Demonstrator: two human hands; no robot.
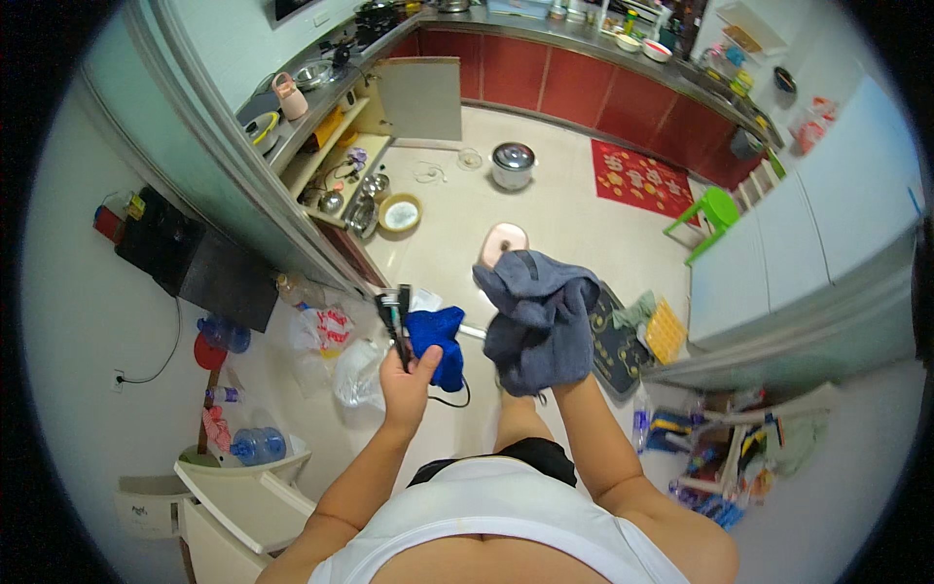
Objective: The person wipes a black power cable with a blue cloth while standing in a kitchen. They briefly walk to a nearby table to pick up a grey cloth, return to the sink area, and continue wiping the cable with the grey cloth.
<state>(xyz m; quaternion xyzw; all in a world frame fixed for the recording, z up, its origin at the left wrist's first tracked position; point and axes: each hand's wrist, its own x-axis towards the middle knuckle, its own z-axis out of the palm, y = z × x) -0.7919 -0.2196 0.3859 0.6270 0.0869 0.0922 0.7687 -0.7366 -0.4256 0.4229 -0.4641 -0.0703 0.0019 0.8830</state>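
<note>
My left hand (410, 387) grips a bundle of black and dark slender items (396, 321), whose exact kind I cannot tell, together with a bright blue cloth (438, 343). A thin black cord hangs below the blue cloth. A grey-blue towel (543, 321) hangs over my right hand and hides its fingers; only the wrist shows under the cloth. Just beyond the towel, partly covered by it, a pale pink stool (503, 242) stands on the floor. Behind the blue cloth a short white bar (472, 332) shows.
An open cabinet (365, 146) holds metal pots; a yellow basin (400, 212) lies before it. Farther off are a rice cooker (513, 166), a red mat (642, 179) and a green stool (711, 212). Plastic bags (361, 376) lie left, a dark mat (620, 350) right.
</note>
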